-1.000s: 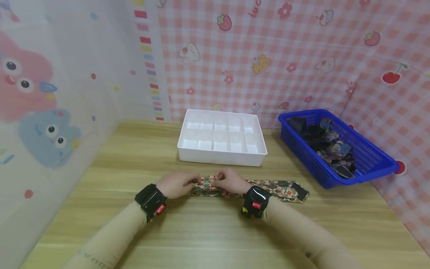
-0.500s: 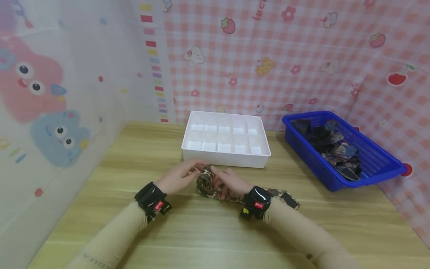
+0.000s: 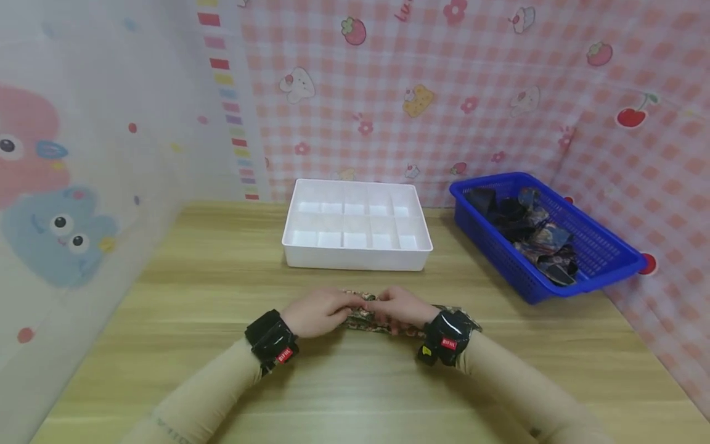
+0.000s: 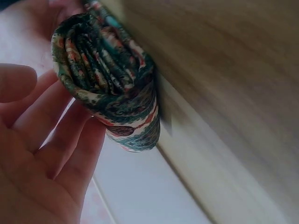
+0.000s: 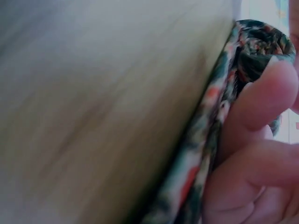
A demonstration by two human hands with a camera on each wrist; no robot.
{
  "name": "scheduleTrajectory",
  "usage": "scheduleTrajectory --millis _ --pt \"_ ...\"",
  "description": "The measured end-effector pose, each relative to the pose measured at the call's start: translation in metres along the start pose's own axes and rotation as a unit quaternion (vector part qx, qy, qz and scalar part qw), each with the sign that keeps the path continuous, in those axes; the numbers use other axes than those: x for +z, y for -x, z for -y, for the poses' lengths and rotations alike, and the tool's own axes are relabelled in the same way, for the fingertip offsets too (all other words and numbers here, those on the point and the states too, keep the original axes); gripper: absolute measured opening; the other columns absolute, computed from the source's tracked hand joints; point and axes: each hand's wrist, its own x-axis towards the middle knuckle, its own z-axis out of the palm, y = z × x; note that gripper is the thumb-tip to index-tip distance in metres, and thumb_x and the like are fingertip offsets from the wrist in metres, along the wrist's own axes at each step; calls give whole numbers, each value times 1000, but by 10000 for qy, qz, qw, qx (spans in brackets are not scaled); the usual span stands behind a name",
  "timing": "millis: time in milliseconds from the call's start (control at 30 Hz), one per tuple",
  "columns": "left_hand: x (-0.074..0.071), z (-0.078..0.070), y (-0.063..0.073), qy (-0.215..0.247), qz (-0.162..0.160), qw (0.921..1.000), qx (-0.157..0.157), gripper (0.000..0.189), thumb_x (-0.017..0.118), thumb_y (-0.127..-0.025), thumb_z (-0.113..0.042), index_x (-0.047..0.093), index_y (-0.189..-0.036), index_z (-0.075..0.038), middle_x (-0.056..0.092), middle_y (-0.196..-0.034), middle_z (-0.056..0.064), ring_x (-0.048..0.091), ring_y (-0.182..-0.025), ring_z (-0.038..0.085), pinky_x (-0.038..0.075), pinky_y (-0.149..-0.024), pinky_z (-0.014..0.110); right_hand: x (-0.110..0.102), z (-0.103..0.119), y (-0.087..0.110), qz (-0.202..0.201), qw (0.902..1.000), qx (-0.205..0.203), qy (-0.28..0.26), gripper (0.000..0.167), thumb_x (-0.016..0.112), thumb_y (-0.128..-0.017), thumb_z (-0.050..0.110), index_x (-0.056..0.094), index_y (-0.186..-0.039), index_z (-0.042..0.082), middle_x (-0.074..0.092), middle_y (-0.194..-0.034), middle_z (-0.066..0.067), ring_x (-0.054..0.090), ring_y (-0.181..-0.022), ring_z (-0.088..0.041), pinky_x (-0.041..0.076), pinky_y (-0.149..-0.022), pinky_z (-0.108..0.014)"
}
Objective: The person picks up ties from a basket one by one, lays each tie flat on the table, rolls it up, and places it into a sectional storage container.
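A patterned necktie (image 3: 363,322), dark green with red and cream, lies across the table in front of me, partly wound into a roll. In the left wrist view the roll (image 4: 124,105) shows its layered end. My left hand (image 3: 316,314) touches the outside of the roll with nearly straight fingers, its thumb apart from the cloth. My right hand (image 3: 405,306) holds the roll from the other side with curled fingers; in the right wrist view a fingertip (image 5: 278,77) presses at the coil. The flat tail of the necktie runs rightward under my right wrist, partly hidden.
Behind the hands stands a white divided box (image 3: 355,256) with several compartments. At the right is a blue plastic basket (image 3: 596,243) holding several dark and patterned folded cloth pieces (image 3: 532,228). Printed cloth (image 3: 383,92) hangs along the back and sides of the wooden table (image 3: 344,394).
The necktie has been wound further; its tail reaches less far to the right. Half a second ago the roll stood raised between the hands; now it is lower, with both hands closer together over it.
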Motion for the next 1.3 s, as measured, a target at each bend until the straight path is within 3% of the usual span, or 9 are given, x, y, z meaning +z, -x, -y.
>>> scheduleTrajectory --millis 133,233,367,533,667,800,933,1100,1300 --pt "0 -6 1 -269 111 9996 2 34 51 -96 -11 63 -127 -12 66 -120 3 61 -103 18 49 -89 37 2 1 -1 -39 9996 -53 273 39 62 -93 39 57 -71 7 54 -56 -1 50 -39 -11 35 -33 -23" --pt "-4 2 5 205 218 9996 -1 32 51 -97 -10 64 -126 -10 66 -119 5 60 -105 19 48 -90 38 5 5 -2 17 9998 26 183 39 63 -91 40 56 -71 7 55 -55 -2 54 -40 -13 35 -32 -24" --pt "-13 22 16 888 33 9946 -529 24 54 -97 -14 67 -117 -9 67 -111 4 61 -104 20 49 -89 39 10 11 -7 197 9997 115 27 39 64 -91 40 56 -73 7 56 -58 -3 58 -44 -14 32 -32 -24" --pt "-18 39 35 773 -315 9864 -1418 11 60 -94 -18 64 -100 -11 66 -87 -2 61 -78 12 51 -68 31 11 14 -21 240 9996 -128 -97 34 66 -91 31 48 -72 10 54 -61 -3 62 -49 -16 33 -33 -24" --pt "-15 40 45 885 -297 9787 -1827 10 59 -95 -19 59 -100 -11 66 -90 1 59 -71 11 50 -62 29 14 22 -32 24 9985 -538 -101 30 68 -91 21 45 -74 11 49 -66 -1 65 -53 -21 37 -38 -24" --pt "-20 40 52 1291 -394 9682 -2106 10 56 -96 -17 57 -104 -10 65 -91 5 57 -61 13 50 -56 32 21 30 -40 -255 9958 -878 45 20 68 -90 16 53 -79 9 55 -70 -2 63 -49 -21 37 -38 -24" --pt "-27 38 55 1487 -735 9655 -2007 13 55 -96 -15 58 -108 -9 67 -99 6 63 -79 20 53 -71 39 24 32 -41 -466 9949 -897 20 21 62 -94 26 64 -87 7 58 -74 -4 60 -45 -20 43 -40 -27" --pt "-33 34 51 1770 -1092 9663 -1519 17 53 -96 -9 58 -112 -8 65 -113 8 61 -108 28 48 -93 46 21 34 -39 -534 9961 -570 -419 55 47 -95 58 66 -91 7 59 -74 -7 58 -45 -20 40 -38 -27" --pt "-24 21 22 1854 -877 9751 -847 23 51 -97 -9 55 -120 -10 59 -130 9 54 -121 31 44 -97 49 0 23 -23 -522 9978 -352 -209 70 40 -93 67 67 -91 2 64 -74 -11 59 -46 -19 40 -39 -27"
